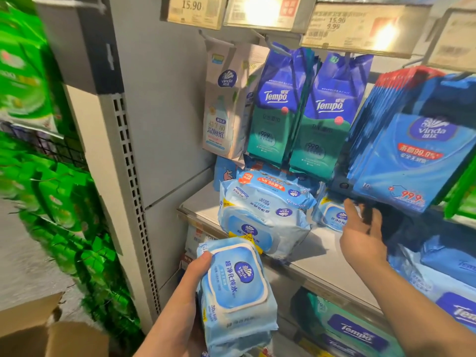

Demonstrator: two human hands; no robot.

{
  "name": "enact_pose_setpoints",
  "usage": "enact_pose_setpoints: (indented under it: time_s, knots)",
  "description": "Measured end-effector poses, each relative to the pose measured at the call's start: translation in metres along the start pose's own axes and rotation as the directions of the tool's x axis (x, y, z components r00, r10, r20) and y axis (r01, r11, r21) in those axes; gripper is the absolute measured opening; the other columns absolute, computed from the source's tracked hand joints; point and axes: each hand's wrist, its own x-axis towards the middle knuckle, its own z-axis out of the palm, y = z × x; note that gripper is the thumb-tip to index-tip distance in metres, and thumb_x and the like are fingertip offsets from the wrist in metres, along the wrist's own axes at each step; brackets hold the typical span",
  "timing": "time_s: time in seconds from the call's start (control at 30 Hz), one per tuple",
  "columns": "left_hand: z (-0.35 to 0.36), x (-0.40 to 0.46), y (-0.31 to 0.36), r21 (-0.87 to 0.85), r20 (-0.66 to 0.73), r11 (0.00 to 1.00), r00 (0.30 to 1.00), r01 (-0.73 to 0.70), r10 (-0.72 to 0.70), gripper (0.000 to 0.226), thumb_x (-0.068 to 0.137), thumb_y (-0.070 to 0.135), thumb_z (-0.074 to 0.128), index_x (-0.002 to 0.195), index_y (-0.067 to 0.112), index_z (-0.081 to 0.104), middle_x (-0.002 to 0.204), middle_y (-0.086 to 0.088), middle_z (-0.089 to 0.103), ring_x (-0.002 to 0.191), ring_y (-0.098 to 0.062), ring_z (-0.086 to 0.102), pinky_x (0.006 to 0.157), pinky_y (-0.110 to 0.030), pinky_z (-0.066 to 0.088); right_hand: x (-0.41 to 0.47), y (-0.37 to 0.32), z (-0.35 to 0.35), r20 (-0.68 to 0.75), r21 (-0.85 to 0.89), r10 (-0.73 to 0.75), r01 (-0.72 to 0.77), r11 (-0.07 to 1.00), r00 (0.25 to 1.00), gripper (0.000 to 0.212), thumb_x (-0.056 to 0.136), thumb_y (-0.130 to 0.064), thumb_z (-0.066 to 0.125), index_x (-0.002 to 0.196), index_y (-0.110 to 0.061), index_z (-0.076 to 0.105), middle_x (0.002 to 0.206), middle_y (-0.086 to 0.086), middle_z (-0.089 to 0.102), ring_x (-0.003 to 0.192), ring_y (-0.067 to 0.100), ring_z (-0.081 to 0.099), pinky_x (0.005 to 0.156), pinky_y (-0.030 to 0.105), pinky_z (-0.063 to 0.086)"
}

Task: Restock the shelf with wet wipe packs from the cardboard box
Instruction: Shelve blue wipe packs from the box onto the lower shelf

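Observation:
My left hand (192, 284) grips a light-blue wet wipe pack (235, 289) with a white lid, held low in front of the shelf. On the grey shelf (332, 264) lie a stack of the same light-blue packs (262, 215) and another pack (332, 212) further right. My right hand (363, 233) reaches up over the shelf with its fingers straight, touching the lower edge of the hanging blue packs (412, 161). The cardboard box (38, 328) shows its flaps at the bottom left.
Tempo pouches (306, 112) and a white Vinda pouch (224, 106) hang from hooks above the shelf, under price tags (358, 24). Green packs (59, 191) fill the rack on the left. More Tempo packs (353, 333) lie on the lower shelf.

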Motion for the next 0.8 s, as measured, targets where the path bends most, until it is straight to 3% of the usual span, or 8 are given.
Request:
enact_pose_setpoints:
  time_s: [0.1, 0.2, 0.33, 0.43, 0.57, 0.67, 0.73, 0.8]
  knots:
    - [0.011, -0.001, -0.001, -0.135, 0.073, 0.991, 0.997, 0.019, -0.009, 0.071, 0.109, 0.022, 0.033, 0.053, -0.003, 0.069, 0.049, -0.020, 0.064, 0.027, -0.023, 0.057, 0.020, -0.022, 0.030, -0.001, 0.005, 0.002, 0.064, -0.131, -0.047, 0.055, 0.990, 0.997, 0.042, 0.101, -0.058, 0.029, 0.141, -0.070, 0.031, 0.169, -0.011, 0.019, 0.156, 0.025, 0.022, 0.118, 0.052, 0.022]
    - [0.016, -0.001, -0.002, -0.169, 0.068, 0.985, 0.998, 0.026, -0.015, 0.070, 0.107, 0.028, 0.035, 0.053, 0.001, 0.071, 0.050, -0.021, 0.065, 0.031, -0.023, 0.061, 0.022, -0.023, 0.034, 0.001, 0.002, 0.002, 0.133, -0.196, 0.058, -0.031, 0.980, 0.989, 0.048, 0.102, -0.046, 0.031, 0.140, -0.074, 0.025, 0.172, -0.008, 0.009, 0.159, 0.016, 0.004, 0.121, 0.050, 0.016]
    - [0.015, 0.001, -0.006, -0.122, 0.083, 0.991, 0.996, 0.053, -0.043, 0.069, 0.106, 0.031, 0.037, 0.056, 0.004, 0.076, 0.058, -0.021, 0.070, 0.039, -0.024, 0.067, 0.027, -0.024, 0.041, -0.006, -0.008, -0.001, 0.019, -0.328, 0.005, 0.001, 0.945, 1.000, 0.084, 0.096, -0.035, 0.054, 0.163, -0.034, 0.002, 0.172, 0.006, 0.005, 0.157, 0.022, -0.011, 0.123, 0.049, 0.019]
    - [0.015, 0.000, -0.013, -0.112, 0.082, 0.989, 0.993, 0.093, -0.084, 0.057, 0.096, 0.039, 0.047, 0.064, 0.005, 0.081, 0.073, -0.022, 0.075, 0.053, -0.029, 0.073, 0.037, -0.028, 0.051, -0.035, -0.029, -0.005, -0.081, -0.209, -0.087, 0.068, 0.976, 0.993, 0.076, 0.096, -0.039, 0.062, 0.159, -0.016, 0.028, 0.158, 0.021, 0.038, 0.150, 0.037, 0.019, 0.125, 0.046, 0.015]
    - [0.011, -0.005, -0.025, -0.055, 0.090, 0.988, 0.986, 0.145, -0.139, 0.052, 0.085, 0.058, 0.059, 0.103, 0.015, 0.083, 0.112, -0.021, 0.076, 0.093, -0.037, 0.076, 0.084, -0.047, 0.058, -0.088, -0.053, -0.016, -0.146, 0.190, -0.153, 0.180, 0.965, 0.977, 0.036, 0.094, -0.032, 0.066, 0.129, -0.021, 0.064, 0.131, 0.007, 0.063, 0.124, 0.024, 0.051, 0.108, 0.036, 0.038]
    - [0.012, -0.006, -0.031, -0.048, 0.086, 0.988, 0.986, 0.149, -0.145, 0.055, 0.076, 0.058, 0.064, 0.104, 0.015, 0.083, 0.113, -0.021, 0.075, 0.089, -0.036, 0.077, 0.085, -0.049, 0.055, -0.123, -0.063, -0.025, 0.012, 0.512, -0.095, 0.075, 0.855, 0.995, 0.019, 0.094, -0.035, 0.066, 0.111, -0.027, 0.069, 0.095, -0.008, 0.076, 0.086, 0.007, 0.070, 0.082, 0.030, 0.056]
    - [0.018, -0.011, -0.032, -0.020, 0.101, 0.987, 0.982, 0.161, -0.159, 0.053, 0.078, 0.057, 0.062, 0.102, 0.015, 0.083, 0.112, -0.021, 0.076, 0.088, -0.035, 0.077, 0.078, -0.046, 0.059, -0.140, -0.064, -0.030, 0.196, 0.578, -0.079, -0.050, 0.814, 0.977, 0.016, 0.097, -0.037, 0.064, 0.104, -0.024, 0.069, 0.082, -0.002, 0.076, 0.069, 0.015, 0.070, 0.066, 0.044, 0.058]
    - [0.029, -0.009, -0.024, 0.039, 0.094, 0.986, 0.981, 0.165, -0.168, 0.047, 0.091, 0.045, 0.057, 0.108, 0.008, 0.081, 0.119, -0.024, 0.072, 0.097, -0.037, 0.076, 0.072, -0.043, 0.062, -0.150, -0.059, -0.033, 0.418, 0.537, -0.088, -0.168, 0.827, 0.904, 0.041, 0.091, -0.059, 0.063, 0.100, -0.020, 0.070, 0.084, 0.003, 0.075, 0.071, 0.031, 0.071, 0.057, 0.050, 0.057]
